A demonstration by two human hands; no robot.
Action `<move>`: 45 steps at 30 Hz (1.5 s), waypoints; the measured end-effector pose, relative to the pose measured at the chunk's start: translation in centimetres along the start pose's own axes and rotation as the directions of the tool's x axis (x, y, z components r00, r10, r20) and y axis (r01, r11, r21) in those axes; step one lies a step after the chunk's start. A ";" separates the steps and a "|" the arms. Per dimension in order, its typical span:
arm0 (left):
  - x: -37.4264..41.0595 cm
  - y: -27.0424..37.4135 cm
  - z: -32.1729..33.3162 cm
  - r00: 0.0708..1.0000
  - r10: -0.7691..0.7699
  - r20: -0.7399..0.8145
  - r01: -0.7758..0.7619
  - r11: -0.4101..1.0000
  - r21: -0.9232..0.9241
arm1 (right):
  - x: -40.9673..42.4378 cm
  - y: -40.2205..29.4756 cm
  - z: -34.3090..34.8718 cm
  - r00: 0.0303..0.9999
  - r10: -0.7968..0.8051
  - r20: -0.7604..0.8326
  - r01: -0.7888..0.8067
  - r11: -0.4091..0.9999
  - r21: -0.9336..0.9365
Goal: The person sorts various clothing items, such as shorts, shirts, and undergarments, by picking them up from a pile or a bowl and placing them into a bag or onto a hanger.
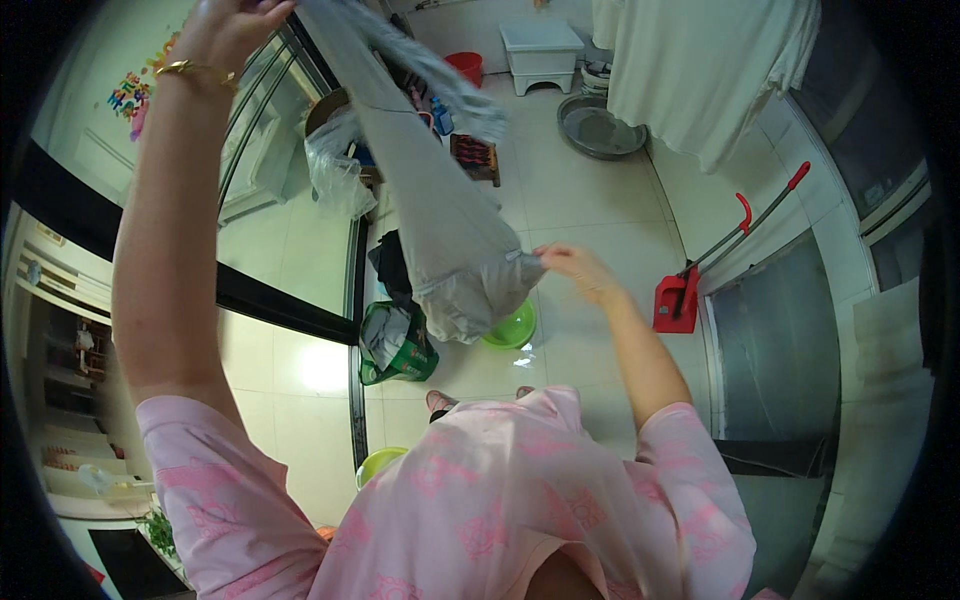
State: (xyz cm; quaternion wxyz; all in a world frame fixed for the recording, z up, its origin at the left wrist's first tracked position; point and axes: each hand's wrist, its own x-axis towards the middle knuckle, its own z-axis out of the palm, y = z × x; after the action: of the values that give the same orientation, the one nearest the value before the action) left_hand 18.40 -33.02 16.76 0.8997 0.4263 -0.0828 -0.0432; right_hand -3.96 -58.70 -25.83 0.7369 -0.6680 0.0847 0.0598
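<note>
A long light-grey garment hangs from the top edge of the view down to above the floor, with a gathered lower end. My right hand pinches a corner of that end at the right. High at the upper left is my left hand, raised next to the garment's top; its fingers are partly cut off by the picture's edge, so its grip is unclear. Below the garment's end a green plastic basin stands on the tiled floor. Left of it is a green bag with cloth inside, and dark cloth lies behind it.
A black-framed glass door stands at my left. A red dustpan with long handles leans at the right wall. Further off are a round metal basin, a white plastic stool, a red bucket and a hanging white cloth.
</note>
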 end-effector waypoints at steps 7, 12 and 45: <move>7.7 10.3 -13.1 0.995 0.074 0.068 -0.082 0.990 0.115 | 0.7 -1.6 -2.5 0.917 -0.396 0.046 0.274 0.711 0.648; 0.5 6.3 -5.9 0.982 0.187 -0.002 -0.185 0.976 0.118 | 7.0 5.2 1.8 0.799 -0.534 0.277 0.541 0.436 -0.719; -1.1 12.4 -20.3 0.983 0.174 -0.055 -0.167 0.981 0.101 | 0.0 -29.7 -4.5 0.629 -0.707 -0.324 0.530 0.694 -0.486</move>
State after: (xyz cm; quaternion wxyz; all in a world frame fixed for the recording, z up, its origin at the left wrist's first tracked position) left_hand 21.16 -9.62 13.61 0.8807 0.4618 -0.0926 0.0516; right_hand 1.83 -66.19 2.70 0.5348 -0.7651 0.0169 -0.3582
